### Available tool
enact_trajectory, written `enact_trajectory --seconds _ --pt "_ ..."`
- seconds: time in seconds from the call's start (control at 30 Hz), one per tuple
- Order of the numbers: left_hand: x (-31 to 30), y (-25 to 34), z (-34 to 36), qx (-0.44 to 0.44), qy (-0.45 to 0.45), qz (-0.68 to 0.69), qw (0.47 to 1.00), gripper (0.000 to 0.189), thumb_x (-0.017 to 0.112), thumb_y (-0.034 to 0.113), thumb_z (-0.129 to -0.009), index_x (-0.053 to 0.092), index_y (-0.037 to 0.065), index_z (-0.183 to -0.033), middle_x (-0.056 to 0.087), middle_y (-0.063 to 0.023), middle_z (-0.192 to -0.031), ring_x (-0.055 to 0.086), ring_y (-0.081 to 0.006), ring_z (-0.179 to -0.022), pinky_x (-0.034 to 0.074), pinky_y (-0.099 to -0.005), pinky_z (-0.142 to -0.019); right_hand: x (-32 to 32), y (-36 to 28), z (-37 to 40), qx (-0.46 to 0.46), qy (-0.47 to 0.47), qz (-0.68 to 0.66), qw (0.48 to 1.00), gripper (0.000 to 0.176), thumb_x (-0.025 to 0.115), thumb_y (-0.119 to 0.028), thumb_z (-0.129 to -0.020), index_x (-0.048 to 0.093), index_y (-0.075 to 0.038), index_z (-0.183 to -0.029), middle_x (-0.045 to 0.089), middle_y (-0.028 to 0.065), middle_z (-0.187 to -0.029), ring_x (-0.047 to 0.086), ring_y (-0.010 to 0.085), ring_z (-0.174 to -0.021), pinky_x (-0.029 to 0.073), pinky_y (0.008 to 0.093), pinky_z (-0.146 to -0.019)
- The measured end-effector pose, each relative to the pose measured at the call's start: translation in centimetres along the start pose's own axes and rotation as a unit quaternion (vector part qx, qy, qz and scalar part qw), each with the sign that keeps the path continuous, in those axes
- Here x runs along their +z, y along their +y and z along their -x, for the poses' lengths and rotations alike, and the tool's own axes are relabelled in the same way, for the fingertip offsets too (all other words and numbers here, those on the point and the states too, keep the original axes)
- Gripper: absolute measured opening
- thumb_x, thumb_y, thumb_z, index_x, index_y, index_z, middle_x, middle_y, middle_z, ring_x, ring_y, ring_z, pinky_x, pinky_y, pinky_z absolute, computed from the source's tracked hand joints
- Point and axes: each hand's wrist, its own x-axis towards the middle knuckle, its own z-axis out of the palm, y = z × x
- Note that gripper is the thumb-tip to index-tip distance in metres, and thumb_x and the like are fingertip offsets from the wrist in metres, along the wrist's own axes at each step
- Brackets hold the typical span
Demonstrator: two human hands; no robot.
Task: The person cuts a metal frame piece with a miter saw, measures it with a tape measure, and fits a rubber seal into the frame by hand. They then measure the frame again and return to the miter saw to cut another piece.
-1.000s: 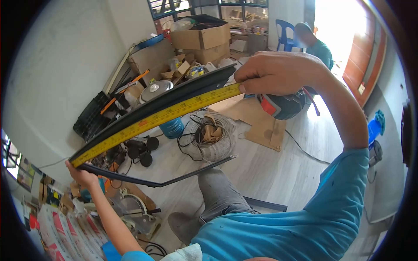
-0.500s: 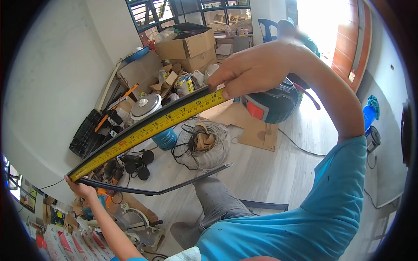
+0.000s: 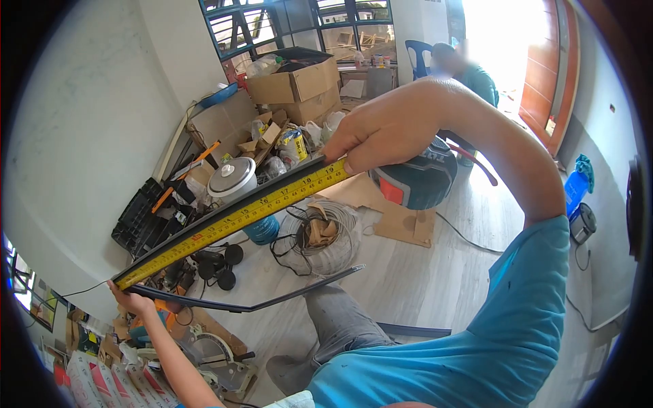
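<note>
Stretched diagonally in front of me, a yellow tape measure blade (image 3: 248,216) lies along a straight black strip (image 3: 224,209). My left hand (image 3: 132,299) grips the low end of both at the left. At the upper end, near the 19 mark, my right hand (image 3: 391,129) pinches the blade and strip between thumb and fingers. Just below that hand is the dark teal and red tape measure case (image 3: 416,178), partly hidden by it. A second, bent black strip (image 3: 248,309) runs from my left hand toward my knee.
Coiled cable (image 3: 320,234) and flat cardboard (image 3: 407,224) lie on the floor. A lidded white container (image 3: 232,178), a blue pail (image 3: 262,230) and a cardboard box (image 3: 292,85) stand beyond. A miter saw (image 3: 214,353) is lower left. Another person (image 3: 479,81) is near the doorway.
Both hands, the blade and the strips appear slightly lower in view, and my left hand a little farther right. The room has also shifted down slightly. Both grips look the same.
</note>
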Motion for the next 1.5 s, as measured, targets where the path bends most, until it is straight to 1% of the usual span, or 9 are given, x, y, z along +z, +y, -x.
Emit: enact_trajectory --seconds 0.23,0.33,0.53,0.63,0.83,0.93,1.03,1.33,1.5 --pt "1.1 2.2 0.9 -0.066 0.022 0.101 0.993 0.067 0.035 0.045 -0.100 0.019 0.000 -0.146 0.034 -0.0188 -0.139 0.044 -0.0303 -0.125 0.040 -0.0482 -0.102 0.0 0.5 -0.4 0.012 -0.023 -0.008 1.000 0.043 0.041 -0.024 -0.089 0.056 0.001 -0.121 0.054 0.0098 -0.076 0.052 0.0160 -0.070 0.043 0.0349 -0.065" --pt "1.6 3.2 1.3 -0.077 0.031 0.139 0.987 0.060 0.036 0.039 -0.101 0.025 -0.002 -0.142 0.041 -0.0160 -0.133 0.049 -0.0246 -0.116 0.041 -0.0376 -0.098 -0.1 0.3 -0.2 0.011 -0.027 -0.011 1.000 0.043 0.041 -0.024 -0.089 0.055 0.001 -0.121 0.054 0.0091 -0.075 0.052 0.0153 -0.069 0.043 0.0347 -0.064" --pt "0.8 2.2 0.4 -0.112 0.025 0.154 0.981 0.055 0.036 0.040 -0.101 0.030 0.001 -0.140 0.048 -0.0121 -0.123 0.052 -0.0212 -0.110 0.042 -0.0374 -0.095 -0.1 -0.2 0.4 -0.002 -0.026 -0.015 1.000 0.042 0.041 -0.023 -0.091 0.054 0.000 -0.123 0.052 0.0068 -0.072 0.050 0.0140 -0.067 0.042 0.0337 -0.063" --pt "0.7 1.9 0.7 -0.072 0.015 0.140 0.987 0.065 0.040 0.047 -0.098 0.027 0.001 -0.142 0.039 -0.0175 -0.135 0.047 -0.0284 -0.122 0.042 -0.0488 -0.099 0.0 -0.1 0.4 0.002 -0.031 -0.015 0.999 0.041 0.041 -0.023 -0.091 0.054 0.000 -0.122 0.051 0.0057 -0.070 0.049 0.0137 -0.065 0.042 0.0331 -0.061" --pt "0.0 1.4 0.2 -0.109 0.001 0.187 0.976 0.048 0.041 0.047 -0.098 0.046 0.004 -0.117 0.053 -0.0080 -0.103 0.057 -0.0165 -0.091 0.048 -0.0353 -0.081 0.1 0.4 0.3 -0.007 -0.044 -0.025 0.999 0.040 0.042 -0.023 -0.091 0.054 0.000 -0.122 0.052 0.0053 -0.069 0.049 0.0136 -0.064 0.042 0.0328 -0.060" --pt "-0.9 -0.2 -0.5 -0.119 0.002 0.195 0.974 0.054 0.038 0.039 -0.100 0.031 0.006 -0.142 0.048 -0.0093 -0.123 0.052 -0.0184 -0.103 0.042 -0.0335 -0.087 0.3 0.6 0.2 -0.013 -0.041 -0.028 0.999 0.040 0.042 -0.023 -0.091 0.054 0.000 -0.122 0.052 0.0055 -0.071 0.048 0.0135 -0.064 0.042 0.0328 -0.060" --pt "-0.3 0.6 0.2 -0.078 0.009 0.168 0.983 0.043 0.040 0.043 -0.099 0.047 0.003 -0.114 0.053 -0.0066 -0.100 0.056 -0.0153 -0.088 0.047 -0.0319 -0.078 0.3 0.8 0.1 -0.014 -0.040 -0.033 0.999 0.041 0.042 -0.023 -0.091 0.054 0.001 -0.122 0.053 0.0055 -0.072 0.049 0.0132 -0.065 0.042 0.0326 -0.061" --pt "-0.6 -0.4 0.1 -0.052 0.024 0.138 0.989 0.043 0.034 0.041 -0.101 0.047 0.002 -0.114 0.052 -0.0121 -0.107 0.055 -0.0188 -0.100 0.045 -0.0378 -0.090 0.2 1.4 -0.7 -0.010 -0.053 -0.049 0.997 0.045 0.042 -0.026 -0.090 0.055 0.002 -0.123 0.054 0.0050 -0.076 0.049 0.0116 -0.067 0.043 0.0295 -0.061" --pt "-0.6 0.9 0.4 -0.106 -0.012 0.150 0.983 0.040 0.034 0.042 -0.101 0.049 0.006 -0.102 0.053 -0.0068 -0.095 0.055 -0.0150 -0.086 0.046 -0.0311 -0.078 0.2 2.0 -1.3 -0.027 -0.054 -0.057 0.997 0.046 0.041 -0.027 -0.092 0.055 0.002 -0.124 0.054 0.0038 -0.076 0.048 0.0100 -0.065 0.043 0.0268 -0.058"
